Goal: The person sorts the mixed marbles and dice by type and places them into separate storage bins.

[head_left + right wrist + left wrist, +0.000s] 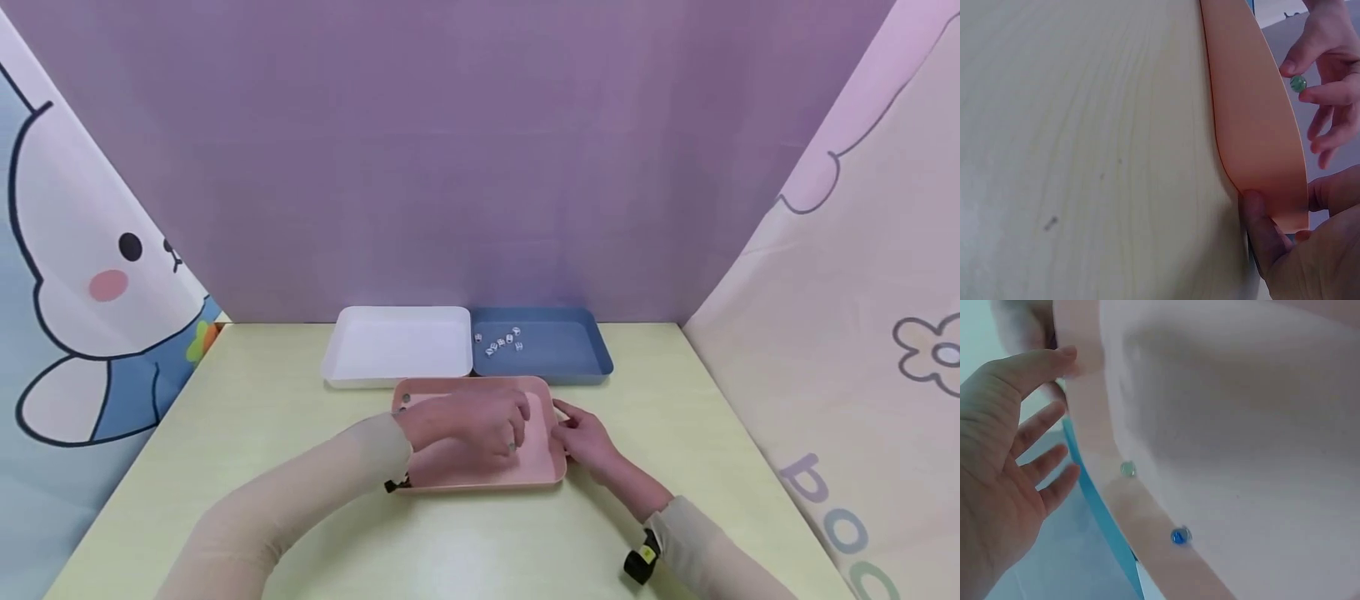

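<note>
My left hand [487,421] is over the pink tray [540,467]. In the right wrist view, its thumb and index finger pinch a green marble [1298,84]. The left wrist view shows my left hand [997,450] with its other fingers apart, the marble hidden there. At the tray's right end, my right hand [592,446] grips the wall; in the right wrist view, my right hand's thumb [1255,209] lies along the outside of it. A pale green marble [1127,469] and a blue marble [1180,535] lie inside the tray by its far wall.
Behind the pink tray, a white tray [405,342] and a blue tray [562,350] stand side by side. Several small white cubes with dark marks [501,342] lie in the blue tray. A purple backdrop [480,167] rises at the table's far edge.
</note>
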